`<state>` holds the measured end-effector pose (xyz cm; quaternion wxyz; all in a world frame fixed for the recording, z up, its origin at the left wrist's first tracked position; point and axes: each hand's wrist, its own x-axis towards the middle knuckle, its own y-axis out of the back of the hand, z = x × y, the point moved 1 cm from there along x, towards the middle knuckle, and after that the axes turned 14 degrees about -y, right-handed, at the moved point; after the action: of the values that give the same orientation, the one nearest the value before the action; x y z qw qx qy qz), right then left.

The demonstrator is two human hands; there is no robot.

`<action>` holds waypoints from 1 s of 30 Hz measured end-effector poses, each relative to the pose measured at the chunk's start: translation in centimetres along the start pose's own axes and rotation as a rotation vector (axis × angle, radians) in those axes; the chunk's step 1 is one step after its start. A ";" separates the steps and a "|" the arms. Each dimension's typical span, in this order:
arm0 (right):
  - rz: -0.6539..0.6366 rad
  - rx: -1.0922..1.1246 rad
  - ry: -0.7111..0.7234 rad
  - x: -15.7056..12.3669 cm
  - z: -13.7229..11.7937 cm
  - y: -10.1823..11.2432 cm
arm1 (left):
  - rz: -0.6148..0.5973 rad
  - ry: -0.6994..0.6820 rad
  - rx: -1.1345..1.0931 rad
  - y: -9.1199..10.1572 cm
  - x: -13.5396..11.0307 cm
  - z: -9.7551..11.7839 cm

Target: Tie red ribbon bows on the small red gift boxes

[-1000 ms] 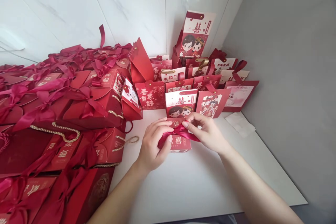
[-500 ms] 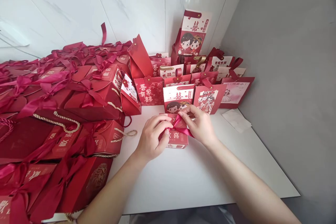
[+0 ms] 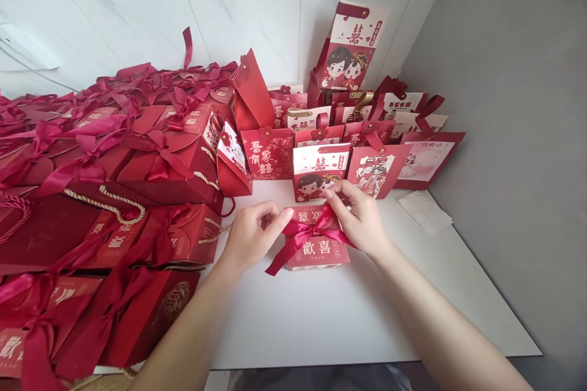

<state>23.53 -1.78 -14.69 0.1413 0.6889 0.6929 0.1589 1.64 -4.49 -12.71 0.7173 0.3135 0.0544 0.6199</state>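
A small red gift box (image 3: 316,252) with gold characters stands on the white tabletop (image 3: 330,311). A dark red satin ribbon bow (image 3: 305,235) is tied across its top, one tail hanging down the left front. My left hand (image 3: 252,235) pinches the left loop of the bow between thumb and fingers. My right hand (image 3: 360,217) pinches the right loop at the box's top right corner. Both hands are closed on the ribbon.
Several red gift boxes with ribbons and rope handles (image 3: 114,183) are heaped on the left. Red and white printed gift bags (image 3: 321,171) stand in rows behind the box, a tall one (image 3: 351,52) against the tiled wall. A white paper (image 3: 424,211) lies at the right by the grey wall.
My hands have drawn apart, pulling the bow's loops outward. The bow now shows fully formed, and the box front is uncovered.
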 end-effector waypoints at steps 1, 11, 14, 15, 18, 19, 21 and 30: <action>0.006 -0.010 0.020 0.1 0.0 0.2 | -0.073 0.018 0.011 0.2 0.0 0.1; -0.369 0.098 0.406 -0.6 -1.1 2.2 | -0.090 0.004 -0.198 -0.6 -0.2 0.6; -0.413 0.056 0.420 -0.6 -0.8 1.3 | 0.032 0.022 -0.350 -0.9 -0.2 -0.2; -0.415 0.041 0.434 -0.6 -0.7 1.0 | 0.080 0.023 -0.377 -0.9 -0.2 -0.5; -0.363 -0.013 0.507 -0.6 -0.7 0.4 | 0.232 -0.012 -0.361 -0.7 -0.2 -1.2; -0.331 -0.043 0.535 -0.7 -0.8 0.4 | 0.268 -0.023 -0.343 -0.6 -0.2 -1.2; -0.266 -0.109 0.580 -0.8 -1.1 0.4 | 0.317 -0.015 -0.335 -0.5 -0.2 -1.3; -0.184 -0.226 0.633 -0.8 -1.1 0.6 | 0.241 0.032 -0.572 -1.3 0.0 -1.5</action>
<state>23.68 -2.59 -13.48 0.0084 0.5202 0.7395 0.4272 2.03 -3.93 -14.60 0.6967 0.0933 -0.1484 0.6956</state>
